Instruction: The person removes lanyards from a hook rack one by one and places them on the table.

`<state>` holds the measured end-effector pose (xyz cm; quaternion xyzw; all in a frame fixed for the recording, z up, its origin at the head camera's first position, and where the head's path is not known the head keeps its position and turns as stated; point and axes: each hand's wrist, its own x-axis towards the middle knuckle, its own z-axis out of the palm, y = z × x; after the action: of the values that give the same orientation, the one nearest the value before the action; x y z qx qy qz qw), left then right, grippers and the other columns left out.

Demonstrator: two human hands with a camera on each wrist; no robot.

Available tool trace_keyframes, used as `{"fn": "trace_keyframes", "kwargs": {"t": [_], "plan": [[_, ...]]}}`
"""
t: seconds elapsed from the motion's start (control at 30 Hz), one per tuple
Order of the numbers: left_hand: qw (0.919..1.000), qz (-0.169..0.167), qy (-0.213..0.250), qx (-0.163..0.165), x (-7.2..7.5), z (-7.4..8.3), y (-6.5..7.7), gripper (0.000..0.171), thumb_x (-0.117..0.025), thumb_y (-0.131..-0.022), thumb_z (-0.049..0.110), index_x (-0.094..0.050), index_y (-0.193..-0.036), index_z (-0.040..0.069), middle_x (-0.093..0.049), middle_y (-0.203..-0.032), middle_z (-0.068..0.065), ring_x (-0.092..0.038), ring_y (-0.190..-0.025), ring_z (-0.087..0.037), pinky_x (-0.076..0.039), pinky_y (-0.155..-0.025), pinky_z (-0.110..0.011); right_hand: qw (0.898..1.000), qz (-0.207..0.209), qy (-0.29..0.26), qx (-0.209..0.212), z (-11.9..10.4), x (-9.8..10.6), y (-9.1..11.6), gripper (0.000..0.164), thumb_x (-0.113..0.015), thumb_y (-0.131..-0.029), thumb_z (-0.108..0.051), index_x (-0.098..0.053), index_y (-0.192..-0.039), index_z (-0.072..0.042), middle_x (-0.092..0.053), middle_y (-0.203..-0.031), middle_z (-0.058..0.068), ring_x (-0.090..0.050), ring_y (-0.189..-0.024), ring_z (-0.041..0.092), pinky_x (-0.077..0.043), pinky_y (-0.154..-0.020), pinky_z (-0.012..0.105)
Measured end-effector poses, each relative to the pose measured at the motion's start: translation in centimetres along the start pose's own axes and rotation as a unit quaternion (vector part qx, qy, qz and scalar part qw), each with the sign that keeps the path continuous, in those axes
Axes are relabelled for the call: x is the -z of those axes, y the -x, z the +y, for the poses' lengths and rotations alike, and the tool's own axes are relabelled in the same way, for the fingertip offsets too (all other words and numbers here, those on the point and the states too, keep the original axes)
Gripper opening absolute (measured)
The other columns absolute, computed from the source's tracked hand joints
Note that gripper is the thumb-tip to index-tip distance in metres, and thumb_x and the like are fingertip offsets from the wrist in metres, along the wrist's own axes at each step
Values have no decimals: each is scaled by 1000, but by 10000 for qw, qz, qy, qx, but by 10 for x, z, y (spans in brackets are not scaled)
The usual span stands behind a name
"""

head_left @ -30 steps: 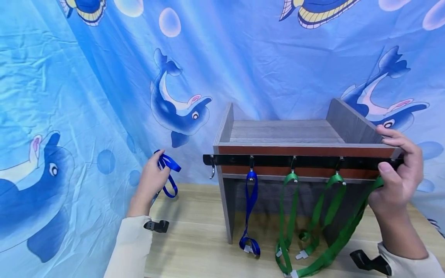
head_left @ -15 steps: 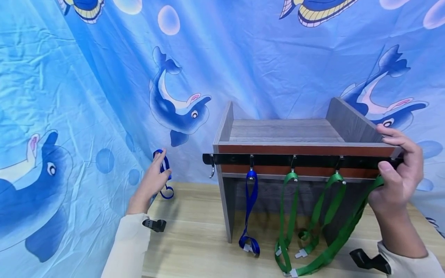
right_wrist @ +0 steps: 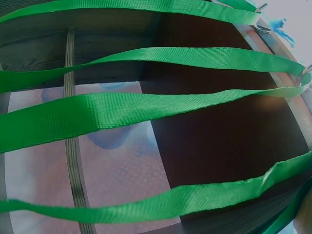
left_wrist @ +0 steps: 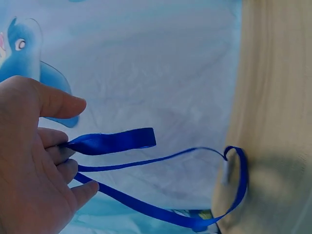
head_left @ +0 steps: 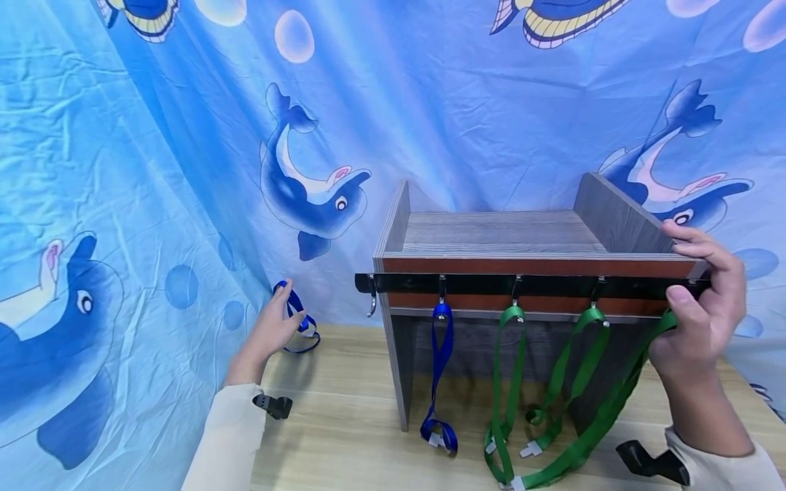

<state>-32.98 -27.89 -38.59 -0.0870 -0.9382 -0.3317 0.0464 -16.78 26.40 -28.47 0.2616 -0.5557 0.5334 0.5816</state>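
Left of the shelf, my left hand (head_left: 270, 331) holds a blue lanyard (left_wrist: 114, 142). In the left wrist view its strap runs out between my curled fingers, and the long loop hangs toward the table. My right hand (head_left: 706, 310) grips the shelf's right front corner, thumb on the end of the black hook rail (head_left: 479, 284). From the rail hang one blue lanyard (head_left: 442, 351) and several green lanyards (head_left: 520, 354). The rightmost green lanyard (head_left: 614, 409) passes under my right hand, which hides its hook. The leftmost hook (head_left: 372, 300) bears nothing.
The grey wooden shelf (head_left: 503, 228) with raised side panels stands on a light wood table (head_left: 338, 402). A blue cloth (head_left: 467, 123) printed with dolphins hangs behind and to the left. The lower ends of the hung lanyards trail in front of the shelf.
The blue lanyard's loop has swung in toward my left hand, then back out a little. That hand has dipped slightly in the last half second. My right hand keeps its grip.
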Motion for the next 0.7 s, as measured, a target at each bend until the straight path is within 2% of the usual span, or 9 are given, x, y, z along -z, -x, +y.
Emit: {"fn": "trace_keyframes", "kwargs": {"t": [0.1,0.3,0.43,0.57,0.7], "plan": [[9998,-78,103,160,-5,-10,1,79,-51,-109,22,-4,-170,6,2,-177,-23,-1,-164,-48,-9,-130,-69,10000,-2,-60,10,1,-2,0,35,-63,-88,-12,-59,-113,12,-66,-136,16,-58,-125,22,-44,-105,23],[9956,-442,628,534,-22,-26,-2,78,-50,-110,22,-3,-170,7,3,-178,-22,0,-163,-49,-10,-130,-68,9998,45,-172,13,0,-2,-1,34,-64,-87,-10,-59,-112,12,-66,-136,17,-58,-126,23,-45,-104,22],[9933,-583,518,852,-33,-37,-3,76,-49,-109,21,-6,-170,4,-5,-176,-27,-7,-162,-52,-16,-130,-69,9999,10,-111,15,-1,-3,-1,34,-63,-87,-11,-59,-112,12,-66,-136,16,-58,-125,21,-45,-104,21],[9877,-971,395,1161,-40,-46,0,78,-48,-108,23,-5,-167,-5,-9,-172,-35,-11,-159,-57,-19,-128,-69,9999,27,-116,13,-1,-4,-1,34,-63,-86,-10,-59,-112,12,-66,-135,16,-58,-127,22,-44,-104,22],[9842,-1206,454,1214,-46,-54,4,78,-49,-109,21,-5,-165,-10,-7,-171,-38,-11,-157,-59,-21,-127,-70,9999,42,-168,-3,-1,-5,-1,33,-63,-86,-9,-58,-112,12,-66,-135,17,-57,-128,23,-44,-106,23]]}}
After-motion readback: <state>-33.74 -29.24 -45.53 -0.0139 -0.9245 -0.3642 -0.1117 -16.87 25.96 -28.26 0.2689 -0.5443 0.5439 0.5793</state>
